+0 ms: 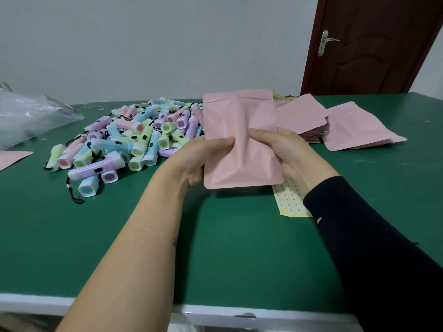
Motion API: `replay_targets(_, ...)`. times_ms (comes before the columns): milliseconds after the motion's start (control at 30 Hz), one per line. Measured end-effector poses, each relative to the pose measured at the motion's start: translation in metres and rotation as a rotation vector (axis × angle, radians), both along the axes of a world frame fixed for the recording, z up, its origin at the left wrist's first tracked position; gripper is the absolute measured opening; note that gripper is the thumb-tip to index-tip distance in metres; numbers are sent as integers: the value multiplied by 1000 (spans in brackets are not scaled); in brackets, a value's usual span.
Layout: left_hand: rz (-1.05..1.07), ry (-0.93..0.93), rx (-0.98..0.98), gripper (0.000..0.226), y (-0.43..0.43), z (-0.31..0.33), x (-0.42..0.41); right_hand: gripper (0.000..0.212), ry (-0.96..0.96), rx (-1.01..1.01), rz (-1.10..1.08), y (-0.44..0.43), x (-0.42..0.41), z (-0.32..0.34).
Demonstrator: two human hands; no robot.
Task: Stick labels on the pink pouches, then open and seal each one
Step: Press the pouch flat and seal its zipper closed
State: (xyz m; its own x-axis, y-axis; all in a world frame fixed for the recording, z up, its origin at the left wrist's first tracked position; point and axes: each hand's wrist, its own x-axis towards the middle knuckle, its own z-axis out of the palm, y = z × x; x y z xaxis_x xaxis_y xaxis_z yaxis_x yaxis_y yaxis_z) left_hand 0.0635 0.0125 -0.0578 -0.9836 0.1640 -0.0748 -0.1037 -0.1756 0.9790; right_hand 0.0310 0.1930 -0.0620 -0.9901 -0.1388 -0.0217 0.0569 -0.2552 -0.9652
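Note:
I hold a pink pouch [239, 130] upright above the green table [239, 248], its zip end up and its body creased. My left hand [199, 159] grips its lower left edge, thumb on the front. My right hand [285, 152] grips the lower right edge, thumb pressed on the front. A yellow sheet of small round labels [288, 202] lies on the table just under my right wrist. A stack of pink pouches [302, 118] lies behind to the right, and further right a pouch [357, 128] carries a small round label near its top.
A heap of pastel toy flashlights [134, 137] with black cords covers the table's left middle. A clear plastic bag [31, 116] lies at far left, with one pink pouch corner [12, 158] below it. A brown door [374, 44] stands behind at right.

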Motion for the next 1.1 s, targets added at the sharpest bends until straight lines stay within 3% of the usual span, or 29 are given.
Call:
replay_targets(300,-5,-32,-32,14,-2,-3,-3,30,2,47,-6,-2,4,-1)
replay_targets(433,95,-44,-17,31,2,-1,-3,31,8,125,40,-4,4,-1)
replay_targets(600,114,-117,-119,30,0,1,-3,33,27,162,57,-6,7,-2)
replay_targets(1100,265,-57,-183,19,4,-5,-7,17,-15,202,19,-12,6,-4)
